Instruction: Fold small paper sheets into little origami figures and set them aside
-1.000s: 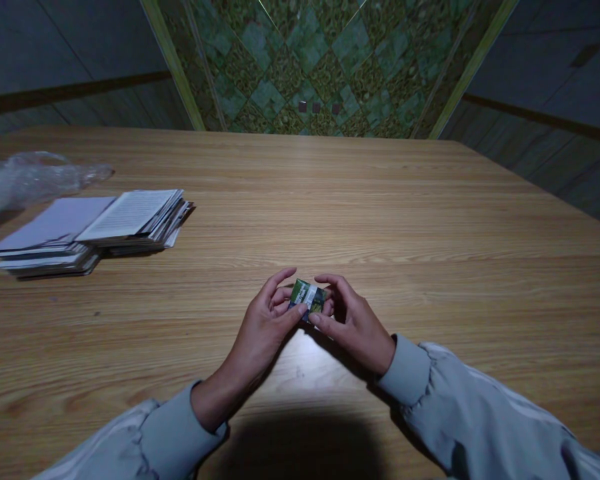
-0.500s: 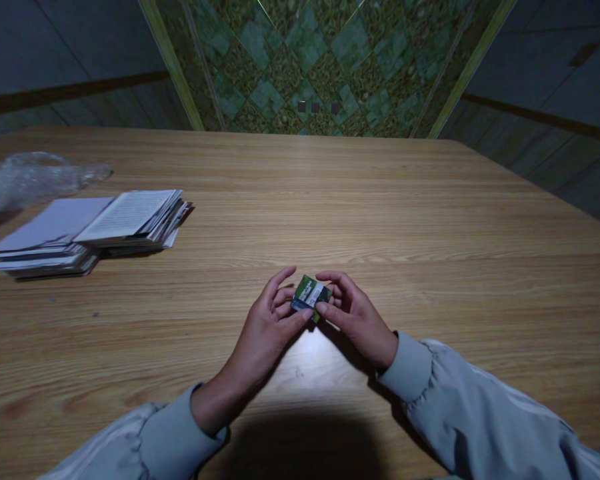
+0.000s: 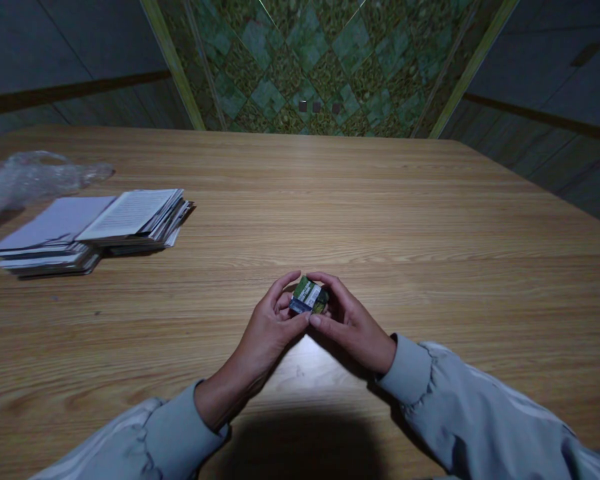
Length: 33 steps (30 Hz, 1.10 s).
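Between my two hands is a small green and dark blue printed box (image 3: 307, 295) with white lettering and a pale label on its upper face. My left hand (image 3: 273, 317) curls around its left side, the thumb along the near edge and the index finger raised at the far left corner. From the right, my right hand (image 3: 353, 321) closes on it, index finger over the far edge and thumb at the near corner. The two thumb tips nearly meet. Fingers beneath the box are partly hidden.
Two stacks of papers, a left one (image 3: 55, 223) and a right one (image 3: 133, 215), lie side by side on the wooden table (image 3: 380, 220). Behind them at the far left is a crumpled clear plastic bag (image 3: 35, 177). A green patterned wall (image 3: 320, 67) stands beyond the table.
My right thumb has slid down and left off the box's face to its near corner. My right index finger reaches further left over the far edge, and the hands are closer together.
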Available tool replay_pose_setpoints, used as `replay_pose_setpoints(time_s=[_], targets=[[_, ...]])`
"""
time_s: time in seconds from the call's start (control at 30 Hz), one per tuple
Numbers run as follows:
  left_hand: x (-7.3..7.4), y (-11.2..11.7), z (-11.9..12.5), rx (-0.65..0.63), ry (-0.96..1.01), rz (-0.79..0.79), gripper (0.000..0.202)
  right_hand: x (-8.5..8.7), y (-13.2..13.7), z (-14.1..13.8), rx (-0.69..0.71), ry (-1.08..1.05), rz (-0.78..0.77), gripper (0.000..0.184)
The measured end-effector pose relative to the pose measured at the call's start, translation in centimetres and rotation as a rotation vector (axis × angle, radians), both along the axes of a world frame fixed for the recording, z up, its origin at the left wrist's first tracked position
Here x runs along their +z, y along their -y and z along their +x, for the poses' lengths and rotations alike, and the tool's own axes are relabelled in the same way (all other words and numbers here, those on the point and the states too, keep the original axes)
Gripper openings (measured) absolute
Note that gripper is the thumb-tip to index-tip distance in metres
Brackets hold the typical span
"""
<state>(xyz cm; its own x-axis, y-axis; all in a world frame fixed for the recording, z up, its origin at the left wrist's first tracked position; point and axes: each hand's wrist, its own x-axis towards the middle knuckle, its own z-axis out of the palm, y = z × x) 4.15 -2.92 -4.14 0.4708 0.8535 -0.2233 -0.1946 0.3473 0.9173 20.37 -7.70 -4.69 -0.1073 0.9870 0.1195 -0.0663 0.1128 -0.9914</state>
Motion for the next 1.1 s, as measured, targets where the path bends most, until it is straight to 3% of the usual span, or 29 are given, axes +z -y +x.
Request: replay_pose_setpoints(time_s=[0.13,0.4,0.67,0.93,1.1], targets=[[0.1,0.0,0.0,-0.014,0.026,-0.008,0.079,0.0,-0.1,0.0,0.032,-0.149,-0.095,0.053],[0.7,0.0,-0.6,-0.063,0.088,-0.071,0.067,-0.4,-0.5,0.4,-0.014,-0.24,-0.148,0.053],[0.4,-0.1,-0.2,0.029,0.045,-0.037,0.068,-0.2,-0.4,0.2,-0.059,-0.214,-0.153,0.047],[0.9,0.1,-0.2,-0.013,0.087,-0.086,0.067,-0.3,-0.3,0.0,0.037,-0.313,-0.208,0.048],[1.2,-0.2,-0.6,-0.018,0.066,-0.114,0.047,-0.1,-0.4,0.4,-0.015,-0.278,-0.223,0.046]])
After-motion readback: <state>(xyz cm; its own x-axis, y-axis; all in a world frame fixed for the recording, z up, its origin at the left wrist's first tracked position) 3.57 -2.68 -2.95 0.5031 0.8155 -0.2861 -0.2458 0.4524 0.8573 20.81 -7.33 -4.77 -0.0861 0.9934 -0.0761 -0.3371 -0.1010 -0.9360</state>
